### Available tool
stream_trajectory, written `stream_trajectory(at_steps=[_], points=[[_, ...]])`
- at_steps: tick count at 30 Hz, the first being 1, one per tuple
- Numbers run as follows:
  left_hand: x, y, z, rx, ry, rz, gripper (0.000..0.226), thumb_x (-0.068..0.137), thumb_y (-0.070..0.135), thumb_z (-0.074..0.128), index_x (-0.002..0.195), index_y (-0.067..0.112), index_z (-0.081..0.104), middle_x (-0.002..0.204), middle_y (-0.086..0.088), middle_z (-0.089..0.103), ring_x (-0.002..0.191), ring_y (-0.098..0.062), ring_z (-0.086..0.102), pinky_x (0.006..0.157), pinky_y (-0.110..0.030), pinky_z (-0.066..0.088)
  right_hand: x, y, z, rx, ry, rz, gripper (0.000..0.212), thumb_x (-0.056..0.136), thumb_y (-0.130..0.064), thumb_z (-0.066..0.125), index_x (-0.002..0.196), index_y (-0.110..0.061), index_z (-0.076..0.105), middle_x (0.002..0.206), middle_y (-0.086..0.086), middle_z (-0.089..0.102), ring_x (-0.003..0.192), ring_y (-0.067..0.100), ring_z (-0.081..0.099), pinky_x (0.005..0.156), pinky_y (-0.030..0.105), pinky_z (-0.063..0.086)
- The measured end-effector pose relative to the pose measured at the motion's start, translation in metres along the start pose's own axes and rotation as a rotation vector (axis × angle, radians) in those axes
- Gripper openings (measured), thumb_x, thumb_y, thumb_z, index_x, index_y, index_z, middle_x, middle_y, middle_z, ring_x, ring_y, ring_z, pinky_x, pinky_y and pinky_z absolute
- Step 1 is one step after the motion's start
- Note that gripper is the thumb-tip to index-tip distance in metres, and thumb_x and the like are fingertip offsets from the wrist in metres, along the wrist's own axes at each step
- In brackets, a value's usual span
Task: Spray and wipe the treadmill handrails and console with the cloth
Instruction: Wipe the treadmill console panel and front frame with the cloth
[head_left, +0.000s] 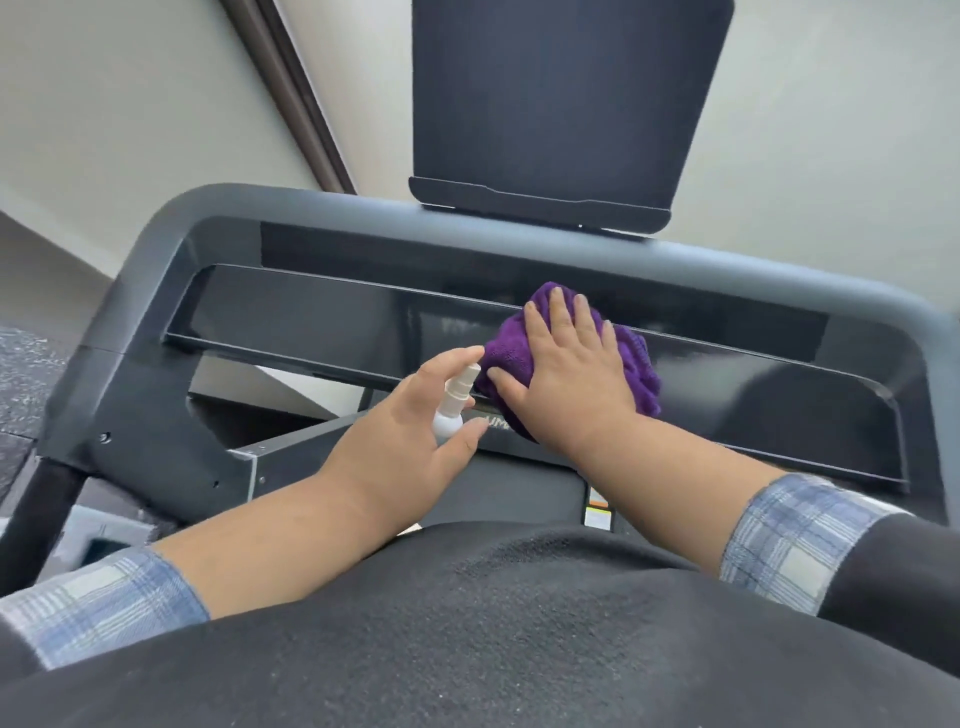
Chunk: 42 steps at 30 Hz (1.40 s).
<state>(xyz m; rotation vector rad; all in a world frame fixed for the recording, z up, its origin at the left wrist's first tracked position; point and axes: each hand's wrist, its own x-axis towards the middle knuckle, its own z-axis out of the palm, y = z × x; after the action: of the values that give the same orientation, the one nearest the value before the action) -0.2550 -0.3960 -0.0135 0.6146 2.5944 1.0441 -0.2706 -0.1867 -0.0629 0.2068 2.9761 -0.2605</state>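
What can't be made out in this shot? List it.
- Bottle, head view: the left hand covers its body; only the white nozzle and neck show.
- Lettering on the treadmill deck: hidden by the cloth and right hand.
- Console under the cloth: cleanliness unknown.
- Screen: top cut off by the frame edge.
- Handrails: lower ends run out of frame.

Head view, downward, close over console (467, 322)
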Motion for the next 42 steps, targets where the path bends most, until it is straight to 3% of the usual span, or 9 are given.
stream_trajectory(at_steps=[3,6,14,21,28,32,36,39,42], points=[[-0.008,-0.033,-0.033,-0.005,0.059,-0.047,0.061,0.093,0.042,0.062,0.135,0.067,0.025,0.116,0.035,0.052,0.101,0.004,0.056,0.085,-0.017,0.043,0.024,-0.052,0.006,-0.004,-0.012,-0.064,0.093,0.086,-0.077,0.017,0.160,-0.022,0.010,0.169,0.007,-0.001,0.154,0.030,-0.004,0.124,0.053,0.003],[-0.017,-0.064,-0.065,-0.027,0.129,-0.103,0.061,0.093,0.041,0.063,0.137,0.065,0.027,0.117,0.026,0.056,0.102,-0.003,0.059,0.088,-0.023,0.047,0.047,-0.108,0.012,0.003,-0.008,-0.138,0.093,0.086,-0.077,0.019,0.160,-0.020,0.013,0.168,0.008,0.003,0.154,0.031,-0.002,0.123,0.053,0.003],[-0.047,-0.134,-0.119,-0.049,0.230,-0.223,0.064,0.090,0.038,0.064,0.132,0.071,0.030,0.117,0.031,0.058,0.107,0.007,0.058,0.082,-0.001,0.039,0.107,-0.243,0.025,-0.032,-0.089,-0.433,0.103,0.076,-0.078,0.005,0.160,-0.019,0.010,0.168,0.009,0.002,0.154,0.031,-0.004,0.122,0.055,0.002],[-0.054,-0.157,-0.138,-0.001,0.229,-0.236,0.064,0.085,0.048,0.060,0.126,0.080,0.022,0.113,0.020,0.061,0.103,0.010,0.056,0.079,0.000,0.038,0.143,-0.315,0.041,-0.104,-0.098,-0.620,0.097,0.089,-0.078,0.033,0.160,-0.018,0.008,0.168,0.012,0.003,0.154,0.034,-0.002,0.122,0.055,0.003],[-0.024,-0.143,-0.132,0.001,0.269,-0.146,0.070,0.089,0.034,0.068,0.128,0.075,0.027,0.105,0.019,0.063,0.100,0.004,0.060,0.078,-0.003,0.040,0.125,-0.274,0.030,-0.094,-0.097,-0.662,0.077,0.098,-0.055,0.032,0.161,-0.021,0.004,0.169,0.008,-0.003,0.154,0.030,-0.004,0.123,0.053,0.006],[-0.009,-0.119,-0.107,-0.022,0.186,-0.083,0.068,0.090,0.027,0.071,0.133,0.063,0.032,0.101,0.018,0.063,0.097,0.001,0.061,0.080,-0.003,0.039,0.102,-0.217,0.021,-0.048,-0.096,-0.577,0.080,0.096,-0.060,0.030,0.161,-0.023,0.004,0.169,0.006,-0.002,0.155,0.028,-0.004,0.124,0.051,0.004],[0.002,-0.085,-0.079,-0.035,0.105,-0.013,0.072,0.089,0.032,0.070,0.127,0.076,0.027,0.102,0.020,0.065,0.098,0.001,0.062,0.081,-0.002,0.039,0.078,-0.154,0.015,0.005,-0.117,-0.443,0.082,0.090,-0.065,0.022,0.161,-0.027,0.005,0.169,0.001,-0.002,0.155,0.024,-0.007,0.123,0.047,-0.001],[0.015,-0.051,-0.054,-0.067,0.034,0.050,0.066,0.090,0.039,0.065,0.127,0.076,0.025,0.101,0.019,0.067,0.098,-0.005,0.065,0.085,-0.015,0.046,0.053,-0.099,0.006,0.044,-0.115,-0.351,0.095,0.074,-0.070,0.003,0.160,-0.029,0.007,0.169,-0.003,-0.002,0.155,0.020,-0.007,0.124,0.046,-0.001],[0.024,-0.019,-0.027,-0.073,-0.039,0.104,0.065,0.091,0.037,0.064,0.131,0.072,0.025,0.103,0.025,0.067,0.097,-0.003,0.065,0.083,-0.031,0.051,0.026,-0.045,-0.001,0.092,-0.085,-0.257,0.099,0.075,-0.080,0.003,0.160,-0.031,0.013,0.169,-0.004,0.004,0.155,0.018,-0.003,0.124,0.045,-0.001]])
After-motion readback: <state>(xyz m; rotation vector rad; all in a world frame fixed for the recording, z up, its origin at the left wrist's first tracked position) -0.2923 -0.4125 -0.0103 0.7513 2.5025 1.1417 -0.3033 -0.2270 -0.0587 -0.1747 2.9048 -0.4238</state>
